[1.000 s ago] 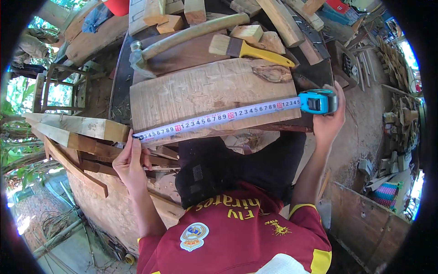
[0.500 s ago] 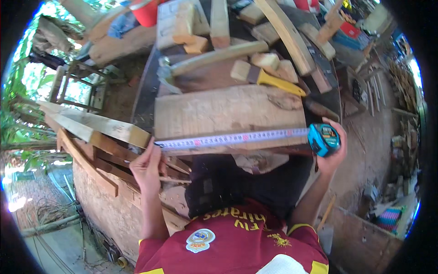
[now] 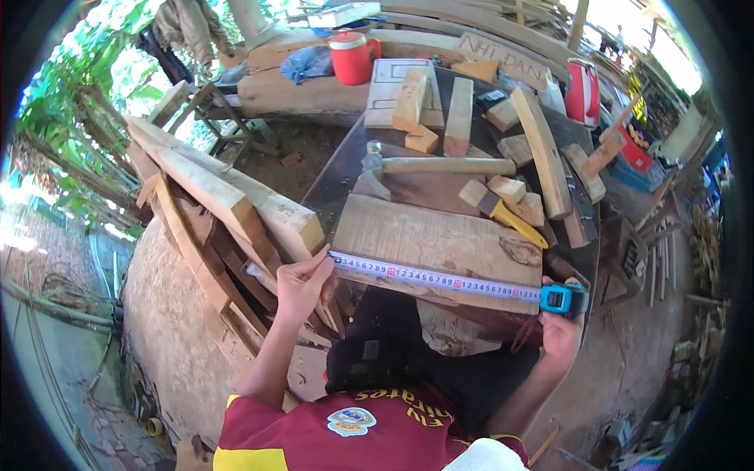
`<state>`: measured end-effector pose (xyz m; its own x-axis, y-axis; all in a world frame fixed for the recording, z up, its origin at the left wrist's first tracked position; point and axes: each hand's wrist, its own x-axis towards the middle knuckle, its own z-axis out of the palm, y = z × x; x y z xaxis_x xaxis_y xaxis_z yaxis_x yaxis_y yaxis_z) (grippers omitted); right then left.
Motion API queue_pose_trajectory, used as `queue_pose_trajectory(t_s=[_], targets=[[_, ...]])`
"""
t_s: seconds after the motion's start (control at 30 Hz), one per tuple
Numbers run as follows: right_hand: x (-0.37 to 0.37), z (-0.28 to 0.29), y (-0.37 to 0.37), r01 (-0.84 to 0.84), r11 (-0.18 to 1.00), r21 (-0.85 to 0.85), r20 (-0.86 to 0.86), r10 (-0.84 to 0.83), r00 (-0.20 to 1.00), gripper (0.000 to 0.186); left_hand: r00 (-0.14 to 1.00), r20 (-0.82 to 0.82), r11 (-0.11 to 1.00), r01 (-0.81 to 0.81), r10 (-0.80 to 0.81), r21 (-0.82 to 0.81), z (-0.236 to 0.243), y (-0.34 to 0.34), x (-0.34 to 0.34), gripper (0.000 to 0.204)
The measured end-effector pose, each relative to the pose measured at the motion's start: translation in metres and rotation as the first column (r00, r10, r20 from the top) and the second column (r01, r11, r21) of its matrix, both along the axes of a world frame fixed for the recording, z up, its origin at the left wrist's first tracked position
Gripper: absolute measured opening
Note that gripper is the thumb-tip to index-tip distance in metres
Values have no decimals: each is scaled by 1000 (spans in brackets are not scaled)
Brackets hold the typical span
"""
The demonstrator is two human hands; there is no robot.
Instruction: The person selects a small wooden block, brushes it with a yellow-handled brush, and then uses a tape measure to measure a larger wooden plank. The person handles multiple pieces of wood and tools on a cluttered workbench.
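Note:
A flat wooden board (image 3: 432,235) lies lengthwise on the dark workbench (image 3: 334,161). Stretched along its near edge is the white blade of a tape measure (image 3: 562,299) with a teal and black case. My left hand (image 3: 302,286) pinches the blade's hooked end at the board's left corner. At the right end, my right hand (image 3: 562,334) is wrapped round the case, which sits at the board's right edge. Beyond the board rest a claw hammer (image 3: 440,166) with a wooden handle and a yellow-handled tool (image 3: 514,220) with a squarish wooden-looking head.
Long timber beams (image 3: 236,196) jut out left of the bench. Wood blocks (image 3: 457,118) and a curved wooden piece (image 3: 542,153) cover its far side. A red jug (image 3: 351,59) stands on a log behind, and a red and white flask (image 3: 582,92) stands at the far right.
The view has shifted, so the bench appears lower and further right, with more of the background showing. The tape is still held at both ends; its case looks turned in my right hand.

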<state>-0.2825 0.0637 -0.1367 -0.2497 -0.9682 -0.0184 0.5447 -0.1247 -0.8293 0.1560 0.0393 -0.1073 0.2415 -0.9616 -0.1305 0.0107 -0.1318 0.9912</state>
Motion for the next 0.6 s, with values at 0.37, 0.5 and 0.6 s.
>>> queue_pose_trajectory(t_s=[0.37, 0.5, 0.6], targets=[[-5, 5, 39, 9, 999, 36, -87, -6, 996, 80, 998, 27, 998, 53, -53, 17, 9, 34, -4, 29], [-7, 3, 37, 13, 1000, 24, -98, -10, 995, 81, 983, 182, 999, 10, -3, -40, 12, 34, -9, 28], [-11, 7, 40, -2, 1000, -5, -150, 1, 989, 83, 956, 293, 995, 34, -6, -89, 6, 32, -4, 29]])
